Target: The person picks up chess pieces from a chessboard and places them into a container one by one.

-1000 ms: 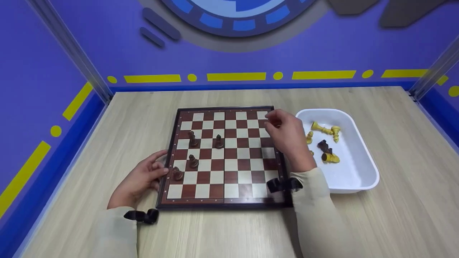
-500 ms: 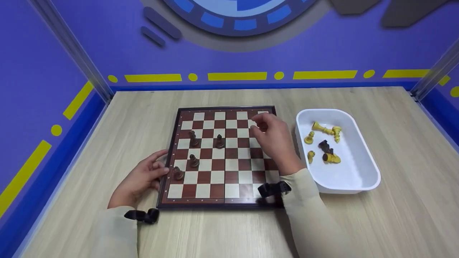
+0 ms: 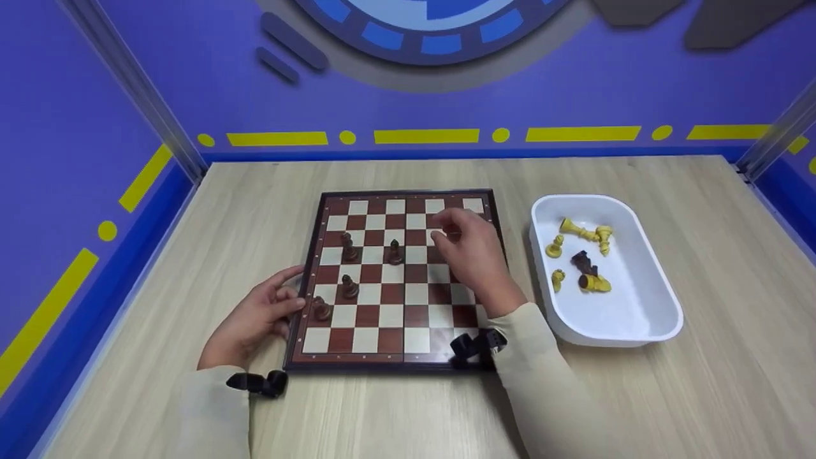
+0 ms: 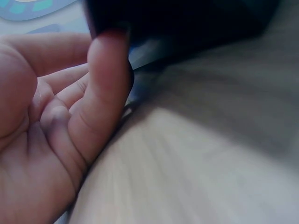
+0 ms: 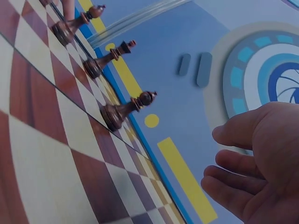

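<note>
On the table, a brown-and-cream chessboard [image 3: 417,341] bears several dark chess pieces on its left half. A dark king [image 5: 105,58] stands between two dark bishops [image 5: 126,112] in the right wrist view; a smaller dark piece [image 3: 321,308] is near the board's left edge. My left hand [image 3: 258,319] touches the dark left side of the board with thumb and forefinger. My right hand [image 3: 472,258] is over the board's right half, fingers loosely bent, thumb apart from them, nothing between. In the right wrist view its fingers [image 5: 229,186] hold no piece.
Right of the board stands a white plastic tray [image 3: 628,312]. Several yellow chess pieces [image 3: 577,229] lie in it with a dark piece [image 3: 583,261]. Blue panels [image 3: 433,108] close off the table's back and sides.
My right hand has moved left, from beside the tray's near rim to over the board's right half. The left hand stays at the board's edge, and the pieces stand as before.
</note>
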A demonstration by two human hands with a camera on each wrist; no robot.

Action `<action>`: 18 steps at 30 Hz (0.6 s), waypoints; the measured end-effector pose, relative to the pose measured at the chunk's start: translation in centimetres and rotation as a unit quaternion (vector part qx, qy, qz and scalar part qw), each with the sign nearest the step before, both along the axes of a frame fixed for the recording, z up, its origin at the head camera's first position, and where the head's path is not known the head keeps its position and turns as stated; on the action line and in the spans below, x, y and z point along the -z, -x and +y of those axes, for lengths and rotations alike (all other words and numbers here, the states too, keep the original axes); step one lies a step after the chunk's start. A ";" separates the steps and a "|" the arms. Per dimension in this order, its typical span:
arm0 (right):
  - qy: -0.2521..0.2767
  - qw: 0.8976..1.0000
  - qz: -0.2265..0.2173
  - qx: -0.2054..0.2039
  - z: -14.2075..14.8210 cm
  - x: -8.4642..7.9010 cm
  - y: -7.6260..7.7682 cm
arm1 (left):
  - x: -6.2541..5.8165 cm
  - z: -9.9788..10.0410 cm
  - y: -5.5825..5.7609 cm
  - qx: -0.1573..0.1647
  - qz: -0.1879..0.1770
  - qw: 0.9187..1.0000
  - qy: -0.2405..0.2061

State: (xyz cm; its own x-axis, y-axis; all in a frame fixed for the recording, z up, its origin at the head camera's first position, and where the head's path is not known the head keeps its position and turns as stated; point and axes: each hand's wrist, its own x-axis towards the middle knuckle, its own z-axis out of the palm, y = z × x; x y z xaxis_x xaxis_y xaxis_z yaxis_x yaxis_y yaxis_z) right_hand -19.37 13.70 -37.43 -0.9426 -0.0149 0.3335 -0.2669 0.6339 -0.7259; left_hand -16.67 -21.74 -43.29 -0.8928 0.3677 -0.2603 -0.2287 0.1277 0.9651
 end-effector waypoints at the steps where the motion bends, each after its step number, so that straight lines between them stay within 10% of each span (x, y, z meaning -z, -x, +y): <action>1: 0.000 1.000 -0.002 -0.001 -0.1 0.0 0.0 | 0.1 0.1 0.0 0.001 -0.002 1.000 -0.002; 18: 0.027 0.999 -0.041 -0.020 -2.5 0.5 0.7 | 0.1 0.0 0.1 -0.001 0.001 1.000 -0.010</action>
State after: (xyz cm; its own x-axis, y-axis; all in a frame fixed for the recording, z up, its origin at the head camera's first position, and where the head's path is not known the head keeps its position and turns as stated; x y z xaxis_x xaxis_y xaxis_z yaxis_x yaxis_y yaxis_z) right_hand -20.05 11.21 -37.95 -0.9659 -0.0365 0.2565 -0.2290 0.5833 -0.7793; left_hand -16.73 -21.74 -43.37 -0.8944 0.3704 -0.2507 -0.2266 0.1080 0.9680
